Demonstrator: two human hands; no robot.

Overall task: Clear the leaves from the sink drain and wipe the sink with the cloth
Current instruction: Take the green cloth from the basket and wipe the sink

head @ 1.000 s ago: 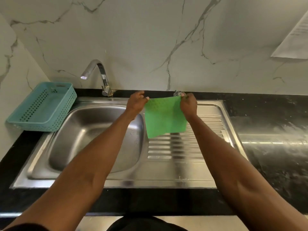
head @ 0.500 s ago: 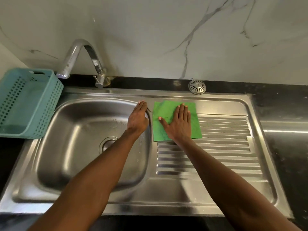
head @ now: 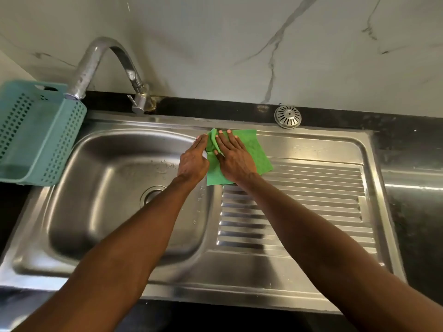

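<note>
Cloth (head: 249,152) spread on sink (head: 311,144) ledge beside basin, right hand (head: 236,158) pressed flat on it, left hand (head: 193,159) open-fingered at bunched edge; drain (head: 153,194) seemingly leaf-free, strainer (head: 288,116) set aside, wiping seemingly nearly finished.

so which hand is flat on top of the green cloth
The right hand lies palm down on the green cloth, pressing it to the sink. The left hand sits beside the cloth's bunched left edge, over the basin rim.
</note>
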